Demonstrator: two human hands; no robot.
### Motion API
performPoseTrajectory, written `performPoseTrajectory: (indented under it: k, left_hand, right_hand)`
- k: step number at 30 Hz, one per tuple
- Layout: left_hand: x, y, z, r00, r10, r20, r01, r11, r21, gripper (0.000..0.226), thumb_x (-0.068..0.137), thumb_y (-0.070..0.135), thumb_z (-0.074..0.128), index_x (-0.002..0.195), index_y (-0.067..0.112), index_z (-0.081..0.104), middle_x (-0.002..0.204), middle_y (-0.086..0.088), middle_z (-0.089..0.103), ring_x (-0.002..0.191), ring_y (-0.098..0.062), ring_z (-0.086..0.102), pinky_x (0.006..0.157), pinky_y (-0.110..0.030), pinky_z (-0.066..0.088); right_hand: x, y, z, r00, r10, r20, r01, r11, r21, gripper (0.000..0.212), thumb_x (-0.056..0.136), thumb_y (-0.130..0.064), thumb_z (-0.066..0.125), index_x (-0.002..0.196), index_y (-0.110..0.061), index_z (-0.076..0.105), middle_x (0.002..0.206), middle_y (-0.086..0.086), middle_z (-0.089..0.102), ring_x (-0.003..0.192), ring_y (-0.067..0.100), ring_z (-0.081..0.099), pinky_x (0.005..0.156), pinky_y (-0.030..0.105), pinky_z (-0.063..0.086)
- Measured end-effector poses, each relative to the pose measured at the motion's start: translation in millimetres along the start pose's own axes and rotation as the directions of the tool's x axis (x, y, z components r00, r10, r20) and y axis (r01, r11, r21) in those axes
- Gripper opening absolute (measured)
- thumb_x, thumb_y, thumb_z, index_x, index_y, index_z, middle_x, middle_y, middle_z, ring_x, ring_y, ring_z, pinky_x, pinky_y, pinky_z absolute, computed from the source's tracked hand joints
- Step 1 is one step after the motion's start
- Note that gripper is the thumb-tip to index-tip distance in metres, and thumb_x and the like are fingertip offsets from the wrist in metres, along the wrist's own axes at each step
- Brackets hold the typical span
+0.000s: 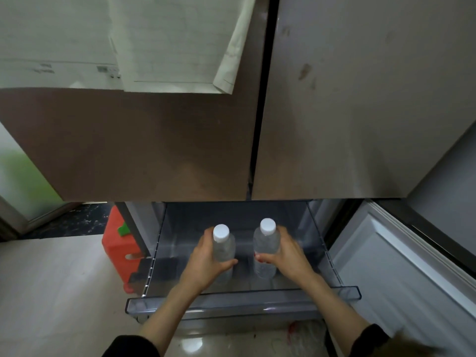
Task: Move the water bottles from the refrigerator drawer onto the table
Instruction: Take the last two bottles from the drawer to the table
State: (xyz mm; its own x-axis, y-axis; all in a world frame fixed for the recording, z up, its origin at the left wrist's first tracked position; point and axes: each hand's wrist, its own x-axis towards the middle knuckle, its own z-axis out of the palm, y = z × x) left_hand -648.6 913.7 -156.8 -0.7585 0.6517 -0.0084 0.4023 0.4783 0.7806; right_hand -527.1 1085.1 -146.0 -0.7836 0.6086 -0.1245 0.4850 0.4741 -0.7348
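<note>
In the pulled-out refrigerator drawer (pixel 242 304): two water bottles, upright, long axes vertical, white caps up, side by side and apart. Left bottle (pixel 223 249) wrapped by the left hand (pixel 206 261), fingers and thumb curled round its body; right bottle (pixel 266 247) gripped likewise by the right hand (pixel 286 256). One hand per bottle, neither nearer. Straight lift needed, clear of the drawer's front wall. No worktop in view. Beside the drawer, a red container (pixel 116 243) on the floor.

My fingers (pixel 206 237) meet two clear, smooth plastic bottles (pixel 224 249) with matt white caps; translucent glossy grey plastic drawer (pixel 242 304); smudged brushed-metal refrigerator doors (pixel 347 112).
</note>
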Motion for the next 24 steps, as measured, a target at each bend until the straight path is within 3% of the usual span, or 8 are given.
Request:
performPoseTrajectory:
  k: [8, 11, 15, 19, 22, 24]
  left_hand:
    - [-11.1, 10.3, -23.3, 0.997, 0.076, -0.014, -0.076, 0.996, 0.042, 0.078, 0.063, 0.032, 0.082, 0.124, 0.023, 0.034, 0.122, -0.003, 0.054, 0.110, -0.021, 0.053, 0.086, -0.028, 0.044]
    - [-24.1, 25.9, -38.7, 0.988, 0.120, -0.096, -0.117, 0.992, 0.042, 0.080, 0.062, 0.033, 0.082, 0.125, 0.024, 0.033, 0.121, -0.001, 0.055, 0.109, -0.020, 0.054, 0.085, -0.028, 0.044]
    - [-49.7, 57.2, -60.7, 0.964, 0.124, -0.235, -0.128, 0.992, 0.002, 0.090, 0.061, 0.037, 0.082, 0.131, 0.028, 0.027, 0.124, -0.001, 0.054, 0.109, -0.020, 0.053, 0.088, -0.035, 0.047]
    - [-83.1, 92.8, -84.5, 0.920, 0.107, -0.378, -0.142, 0.988, -0.065, 0.088, 0.060, 0.043, 0.082, 0.129, 0.026, 0.031, 0.122, 0.003, 0.053, 0.106, -0.012, 0.052, 0.086, -0.027, 0.045]
    - [-112.5, 113.6, -103.8, 0.877, 0.079, -0.475, -0.193, 0.961, -0.197, 0.091, 0.053, 0.054, 0.075, 0.128, 0.026, 0.033, 0.127, 0.003, 0.051, 0.110, -0.011, 0.053, 0.091, -0.030, 0.047]
    - [-134.6, 119.9, -115.5, 0.827, 0.054, -0.560, -0.237, 0.937, -0.258, 0.084, 0.054, 0.059, 0.071, 0.124, 0.032, 0.033, 0.121, 0.008, 0.053, 0.103, -0.004, 0.058, 0.083, -0.023, 0.050]
  right_hand:
    - [-20.4, -12.9, -8.2, 0.989, -0.148, -0.009, 0.148, 0.989, 0.026, 0.072, 0.061, -0.033, 0.083, 0.118, -0.031, 0.039, 0.118, -0.008, 0.051, 0.108, 0.012, 0.049, 0.085, 0.030, 0.044]
    - [-31.5, -26.4, -19.9, 0.977, -0.212, -0.029, 0.214, 0.974, 0.070, 0.071, 0.059, -0.034, 0.084, 0.114, -0.037, 0.040, 0.114, -0.012, 0.053, 0.106, 0.012, 0.051, 0.085, 0.030, 0.045]
    - [-50.5, -50.9, -40.8, 0.952, -0.296, -0.077, 0.305, 0.932, 0.194, 0.070, 0.057, -0.037, 0.084, 0.110, -0.048, 0.040, 0.101, -0.027, 0.054, 0.099, 0.005, 0.054, 0.075, 0.019, 0.041]
    - [-75.7, -78.9, -63.6, 0.915, -0.392, -0.092, 0.400, 0.857, 0.326, 0.065, 0.056, -0.048, 0.082, 0.102, -0.063, 0.039, 0.106, -0.029, 0.054, 0.102, 0.000, 0.053, 0.078, 0.019, 0.043]
    - [-95.7, -99.2, -71.9, 0.885, -0.451, -0.118, 0.452, 0.769, 0.452, 0.069, 0.052, -0.062, 0.074, 0.113, -0.056, 0.042, 0.112, -0.022, 0.057, 0.103, -0.001, 0.057, 0.081, 0.018, 0.048]
    - [-107.0, -112.4, -69.6, 0.868, -0.482, -0.123, 0.466, 0.701, 0.540, 0.065, 0.056, -0.060, 0.071, 0.115, -0.046, 0.046, 0.110, -0.018, 0.061, 0.098, -0.001, 0.061, 0.074, 0.017, 0.052]
